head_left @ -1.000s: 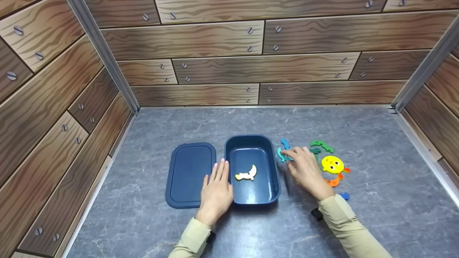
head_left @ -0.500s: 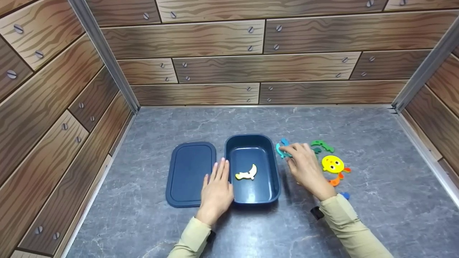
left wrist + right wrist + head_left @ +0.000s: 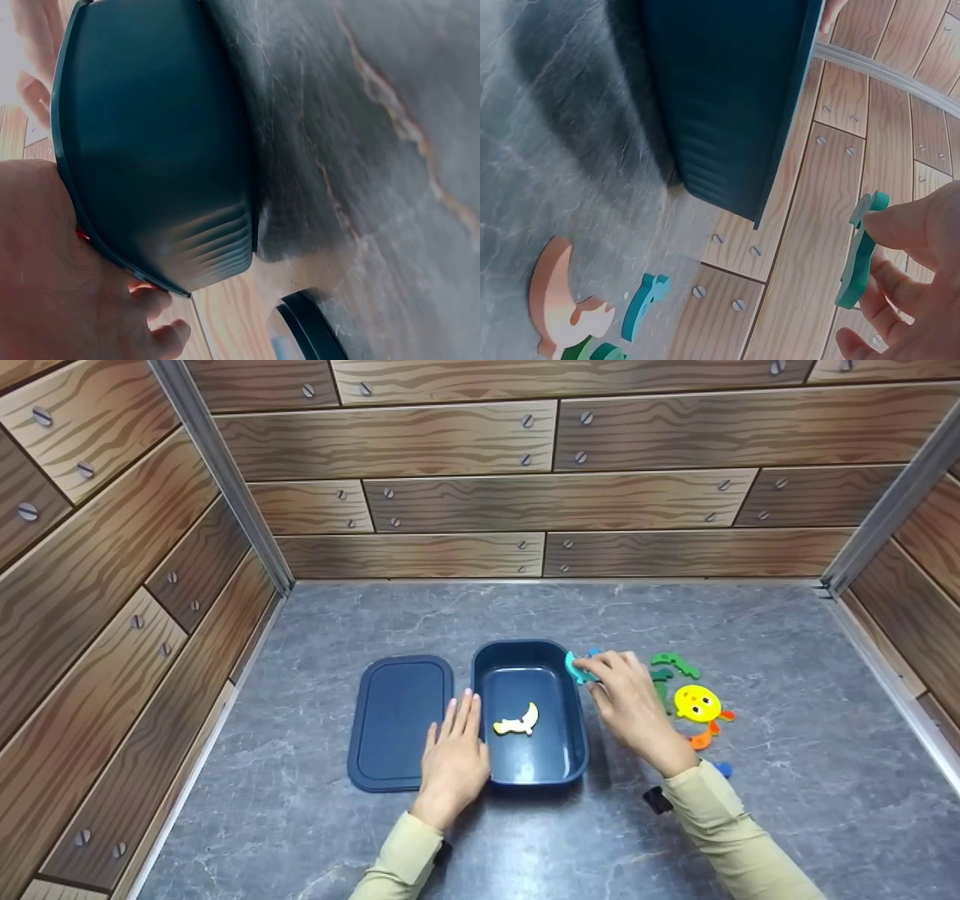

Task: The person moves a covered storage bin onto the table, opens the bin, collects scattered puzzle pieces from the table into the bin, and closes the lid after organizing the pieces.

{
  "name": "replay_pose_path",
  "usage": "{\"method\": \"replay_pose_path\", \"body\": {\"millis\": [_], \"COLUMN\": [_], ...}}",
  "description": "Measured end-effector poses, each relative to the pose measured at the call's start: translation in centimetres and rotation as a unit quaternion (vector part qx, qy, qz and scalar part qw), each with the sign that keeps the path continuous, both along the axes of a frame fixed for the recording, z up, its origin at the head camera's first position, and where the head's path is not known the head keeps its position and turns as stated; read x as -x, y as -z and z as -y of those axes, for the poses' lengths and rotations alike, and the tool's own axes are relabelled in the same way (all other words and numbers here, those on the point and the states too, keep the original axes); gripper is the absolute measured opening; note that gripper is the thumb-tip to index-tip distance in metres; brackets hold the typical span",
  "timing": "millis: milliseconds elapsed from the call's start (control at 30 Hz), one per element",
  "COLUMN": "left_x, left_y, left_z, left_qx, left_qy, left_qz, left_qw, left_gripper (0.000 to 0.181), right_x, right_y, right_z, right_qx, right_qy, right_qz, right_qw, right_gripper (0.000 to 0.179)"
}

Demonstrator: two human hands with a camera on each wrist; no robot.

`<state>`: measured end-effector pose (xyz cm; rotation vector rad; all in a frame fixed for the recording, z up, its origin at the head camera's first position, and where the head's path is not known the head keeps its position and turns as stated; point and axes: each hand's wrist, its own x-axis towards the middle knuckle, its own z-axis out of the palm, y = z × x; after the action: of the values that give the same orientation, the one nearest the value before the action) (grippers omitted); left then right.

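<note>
Enclosing walls [image 3: 461, 502]: wood-plank panels with screw heads, rising on three sides.
Tabletop [image 3: 562, 847]: gray and marbled.
Box [image 3: 529, 765]: dark blue, uncovered, upright near the center.
Lid [image 3: 394, 724]: flat on the tabletop, just left of the box.
Left hand [image 3: 455, 761]: fingers straight and nearly together, resting against the box's left side.
Right hand [image 3: 634, 709]: thumb and fingers pinching a turquoise piece [image 3: 573, 668].
Yellow disc [image 3: 697, 703]: bearing a face, right of the right hand, among green pieces [image 3: 676, 664] and an orange piece [image 3: 700, 741].
Pale piece [image 3: 517, 724]: lying on the box floor.
Turquoise piece: held clear of the tabletop, near the box's right rim.
</note>
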<state>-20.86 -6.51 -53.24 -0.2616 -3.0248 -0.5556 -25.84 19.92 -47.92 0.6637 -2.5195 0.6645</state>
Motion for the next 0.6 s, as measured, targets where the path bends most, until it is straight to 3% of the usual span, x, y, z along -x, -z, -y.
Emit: {"method": "replay_pose_path", "body": {"millis": [600], "left_x": [0.0], "left_y": [-0.1], "left_z": [-0.1], "left_qx": [0.008], "left_qy": [0.002], "left_qz": [0.011], "left_qw": [0.9999], "left_gripper": [0.062], "right_x": [-0.2], "right_y": [-0.3], "right_z": [2.3], "right_qx": [-0.007], "right_qy": [-0.031], "right_qz": [0.005], "right_qw": [0.9995], "right_gripper": [0.037]}}
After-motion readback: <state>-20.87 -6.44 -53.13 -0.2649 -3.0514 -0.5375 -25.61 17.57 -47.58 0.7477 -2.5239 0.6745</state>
